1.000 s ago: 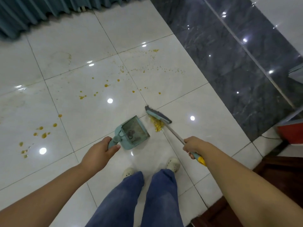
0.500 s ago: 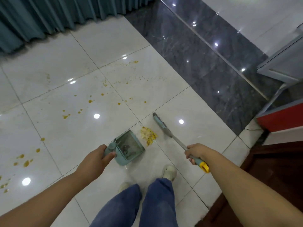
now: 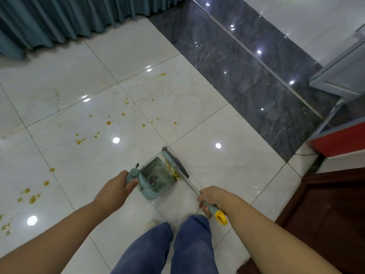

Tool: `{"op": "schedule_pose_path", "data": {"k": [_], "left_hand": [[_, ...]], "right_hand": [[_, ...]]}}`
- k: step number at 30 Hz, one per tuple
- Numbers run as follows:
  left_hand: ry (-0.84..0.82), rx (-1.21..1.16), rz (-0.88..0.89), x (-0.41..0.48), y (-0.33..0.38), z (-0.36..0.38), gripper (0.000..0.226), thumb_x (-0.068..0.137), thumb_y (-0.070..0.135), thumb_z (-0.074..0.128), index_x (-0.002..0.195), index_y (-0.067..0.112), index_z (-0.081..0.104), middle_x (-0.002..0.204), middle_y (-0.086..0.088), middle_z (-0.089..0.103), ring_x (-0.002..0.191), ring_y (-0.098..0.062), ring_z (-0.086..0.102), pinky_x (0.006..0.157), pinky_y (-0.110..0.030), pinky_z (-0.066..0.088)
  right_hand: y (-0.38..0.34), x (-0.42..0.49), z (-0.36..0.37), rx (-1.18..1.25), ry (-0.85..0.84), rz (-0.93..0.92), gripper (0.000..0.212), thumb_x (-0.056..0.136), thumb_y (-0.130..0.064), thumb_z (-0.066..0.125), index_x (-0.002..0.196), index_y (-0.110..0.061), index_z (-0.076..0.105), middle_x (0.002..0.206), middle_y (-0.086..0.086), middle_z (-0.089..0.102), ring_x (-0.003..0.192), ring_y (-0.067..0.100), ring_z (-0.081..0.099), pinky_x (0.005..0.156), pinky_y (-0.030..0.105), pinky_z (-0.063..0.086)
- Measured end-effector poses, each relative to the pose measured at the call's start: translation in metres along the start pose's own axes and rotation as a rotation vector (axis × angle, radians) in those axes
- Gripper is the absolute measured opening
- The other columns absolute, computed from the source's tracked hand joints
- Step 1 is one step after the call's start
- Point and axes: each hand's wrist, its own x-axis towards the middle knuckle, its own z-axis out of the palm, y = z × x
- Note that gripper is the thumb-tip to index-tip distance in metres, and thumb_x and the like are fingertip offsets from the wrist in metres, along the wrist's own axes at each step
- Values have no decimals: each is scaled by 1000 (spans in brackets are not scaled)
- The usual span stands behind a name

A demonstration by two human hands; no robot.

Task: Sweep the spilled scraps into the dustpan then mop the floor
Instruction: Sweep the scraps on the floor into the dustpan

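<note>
Left grip point(image 3: 116, 188): clenched round the dustpan's stub handle. The thumb shows, and most of the fingers are hidden behind it.
Dustpan point(image 3: 147, 194): on the floor just ahead of the feet, with its mouth toward the broom. Dark bits lie inside near the comb teeth, too blurred to name.
Right grip point(image 3: 213, 196): grasping the broom by its teal sleeve, just above the yellow cap point(image 3: 221, 217). The fingertips curl under and are mostly hidden.
Broom point(image 3: 176, 165): the head lies along the dustpan's mouth, and the bristles are hidden beneath it.
Scraps point(image 3: 171, 170): a yellow heap between the broom head and the pan's lip, partly covered by the head. It has perhaps partly crossed the lip, but this is hard to tell.
Spots point(image 3: 79, 141): yellow specks and smears scattered over the white floor point(image 3: 227, 184) ahead and to the left, with some cut off at the left edge.
Legs point(image 3: 167, 250): in blue jeans, cut off by the bottom edge. They hide most of both shoes.
Curtain point(image 3: 59, 20): teal, with its top out of frame.
Red box point(image 3: 339, 142): at the right edge, only partly in frame.
</note>
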Motion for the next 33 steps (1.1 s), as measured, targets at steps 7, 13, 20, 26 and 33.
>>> {"op": "schedule_pose_path", "data": {"k": [7, 13, 20, 26, 33], "left_hand": [[-3, -45, -17, -10, -6, 0, 24, 96, 36, 45, 88, 14, 48, 67, 1, 54, 57, -13, 49, 51, -26, 36], [-4, -141, -43, -25, -5, 1, 22, 96, 36, 46, 84, 17, 50, 65, 1, 54, 54, -12, 48, 51, -26, 38], [0, -119, -64, -51, -8, 6, 20, 95, 37, 46, 78, 27, 46, 67, 4, 54, 61, -11, 50, 54, -24, 38], [62, -239, -145, -63, -6, 23, 26, 94, 37, 48, 78, 17, 50, 63, 2, 54, 54, -11, 48, 51, -26, 37], [61, -322, -164, -65, 8, 34, 26, 95, 36, 46, 77, 18, 49, 61, -4, 53, 47, -15, 45, 45, -25, 38]], "right_hand": [[5, -36, -1, -7, 12, -29, 42, 91, 4, 46, 133, 2, 47, 71, 13, 51, 49, 13, 38, 37, 16, 36], [9, -56, -28, -21, 124, -64, 58, 86, 10, 49, 141, -9, 44, 88, 16, 54, 49, 14, 41, 37, 15, 37], [-22, -25, -37, -185, 135, -127, 43, 91, 6, 48, 134, -4, 47, 72, 13, 49, 51, 17, 40, 38, 16, 36], [-17, 10, -22, -530, 87, -99, 9, 95, 1, 40, 100, -1, 48, 68, 15, 44, 52, 21, 41, 53, 30, 39], [21, -15, -54, -443, 41, -111, 34, 92, 3, 47, 126, 2, 52, 78, 13, 47, 56, 18, 43, 42, 21, 38]]}}
